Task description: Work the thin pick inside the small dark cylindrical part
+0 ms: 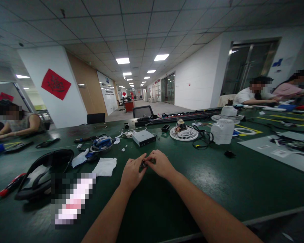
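Above the green table (207, 202), near its middle, my left hand (132, 172) and my right hand (160, 163) meet fingertip to fingertip. Between them is a small dark part (144, 163) with a light ring-like edge, too small to name. Both hands have their fingers closed on it, and the right fingers also cover some of it. Just beyond the hands lies a silver box-shaped drive (144, 137). A white cloth (105, 167) rests to the left of my left hand.
A black headset-like strap (44, 175) and a red screwdriver (11, 185) lie at the left. Beyond the hands are a white fan grille (183, 133), a white housing (222, 131) and a grey panel (281, 148). People sit at both sides.
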The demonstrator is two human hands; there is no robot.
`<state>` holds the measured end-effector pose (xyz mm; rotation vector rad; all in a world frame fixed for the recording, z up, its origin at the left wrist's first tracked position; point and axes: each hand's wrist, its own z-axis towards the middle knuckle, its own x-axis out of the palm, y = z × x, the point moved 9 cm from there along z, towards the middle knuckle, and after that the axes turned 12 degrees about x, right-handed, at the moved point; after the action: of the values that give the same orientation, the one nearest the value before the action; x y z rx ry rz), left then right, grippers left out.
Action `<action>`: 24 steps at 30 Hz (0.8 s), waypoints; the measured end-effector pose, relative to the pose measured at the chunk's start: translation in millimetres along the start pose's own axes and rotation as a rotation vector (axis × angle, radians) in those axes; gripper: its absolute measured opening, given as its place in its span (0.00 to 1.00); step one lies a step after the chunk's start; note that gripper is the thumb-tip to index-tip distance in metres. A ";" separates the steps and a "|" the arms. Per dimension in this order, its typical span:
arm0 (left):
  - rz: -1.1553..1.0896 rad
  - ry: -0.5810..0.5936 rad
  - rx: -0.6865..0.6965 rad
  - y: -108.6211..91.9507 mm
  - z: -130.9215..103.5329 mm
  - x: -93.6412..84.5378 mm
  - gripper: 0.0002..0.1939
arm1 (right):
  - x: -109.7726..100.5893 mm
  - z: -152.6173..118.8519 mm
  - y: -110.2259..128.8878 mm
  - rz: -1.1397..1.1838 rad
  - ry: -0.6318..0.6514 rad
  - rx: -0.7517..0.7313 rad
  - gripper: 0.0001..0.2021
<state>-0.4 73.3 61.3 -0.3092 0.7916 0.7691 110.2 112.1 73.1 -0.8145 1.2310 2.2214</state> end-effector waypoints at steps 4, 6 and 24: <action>-0.003 0.014 -0.001 -0.9 0.7 0.8 0.29 | 1.8 -0.6 -1.6 -0.005 0.015 0.016 0.01; -0.007 0.020 0.001 -1.3 1.0 0.9 0.29 | 3.0 -1.2 -2.9 -0.006 0.014 0.029 0.01; -0.013 0.047 0.026 -4.7 1.5 0.7 0.30 | 4.0 -1.4 -8.4 0.047 0.077 0.064 0.04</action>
<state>4.2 71.1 61.6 -0.3093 0.8422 0.7413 113.2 115.4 64.9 -0.8620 1.3638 2.1938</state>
